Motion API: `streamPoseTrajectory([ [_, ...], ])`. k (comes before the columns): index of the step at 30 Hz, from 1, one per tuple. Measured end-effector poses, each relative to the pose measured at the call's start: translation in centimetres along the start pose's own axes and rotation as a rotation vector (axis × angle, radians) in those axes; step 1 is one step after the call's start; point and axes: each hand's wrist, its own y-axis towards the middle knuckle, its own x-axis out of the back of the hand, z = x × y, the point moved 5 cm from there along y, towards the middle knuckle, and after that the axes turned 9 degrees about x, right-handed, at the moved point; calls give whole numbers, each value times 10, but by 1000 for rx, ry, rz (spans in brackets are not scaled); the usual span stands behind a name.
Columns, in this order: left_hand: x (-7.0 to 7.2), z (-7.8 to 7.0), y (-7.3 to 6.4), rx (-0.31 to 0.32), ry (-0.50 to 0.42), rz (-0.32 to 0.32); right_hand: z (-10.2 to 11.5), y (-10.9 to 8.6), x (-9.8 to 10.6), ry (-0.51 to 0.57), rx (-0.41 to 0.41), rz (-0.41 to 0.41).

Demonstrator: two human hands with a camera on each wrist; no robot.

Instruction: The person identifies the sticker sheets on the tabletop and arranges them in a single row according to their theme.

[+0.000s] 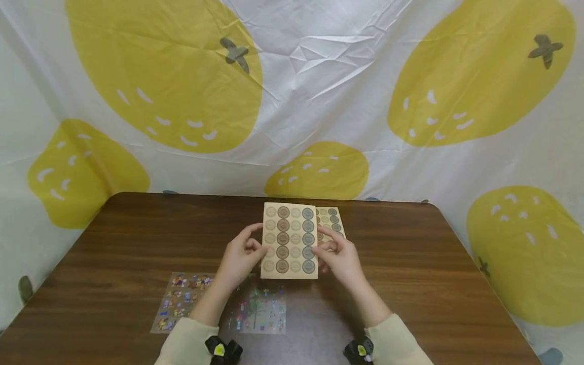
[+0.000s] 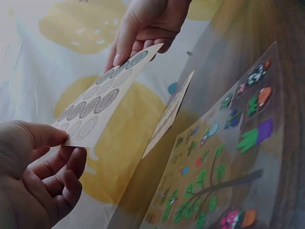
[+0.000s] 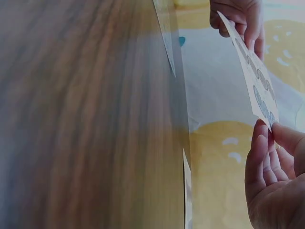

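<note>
A cream sticker sheet (image 1: 289, 241) with columns of round brown, pale and grey seals is held up above the table. My left hand (image 1: 242, 256) pinches its left edge between thumb and fingers. At the opposite edge, my right hand (image 1: 338, 257) pinches the sheet the same way. In the left wrist view the raised sheet (image 2: 105, 98) slants between both hands, clear of the table. The right wrist view shows the sheet (image 3: 255, 76) nearly edge-on, with the right thumb on its printed face. Behind it lies a second, similar sheet (image 1: 336, 223), partly covered by the raised one and the right hand.
Two transparent sticker sheets lie near the front: one with colourful cartoon figures (image 1: 175, 304), partly under the left forearm, and one with a green tree (image 1: 262, 314). The brown wooden table (image 1: 433, 284) ends at a white curtain (image 1: 319, 101) with yellow fruit prints.
</note>
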Motion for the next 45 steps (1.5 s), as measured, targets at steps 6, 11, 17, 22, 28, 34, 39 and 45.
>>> streamPoseTrajectory([
  [6,-7,-3,-6,-17,19,27,2,-6,10,4,-13,29],
  [11,-16,-1,-11,-22,42,72,2,-13,19,22,-10,43],
  [17,-29,-3,-16,-43,48,111,1,-25,30,4,2,52],
  [22,-41,-5,-21,-33,16,148,0,-35,42,-20,24,59],
  [28,-52,-4,-27,-12,-22,186,0,-45,52,-6,12,76],
  [34,-63,1,-30,-15,-34,210,-1,-53,61,-18,-24,95],
  [39,-72,3,-35,-5,-23,233,-4,-59,69,-46,-70,123],
  [45,-82,8,-39,17,-51,267,-5,-67,76,-69,-97,152],
])
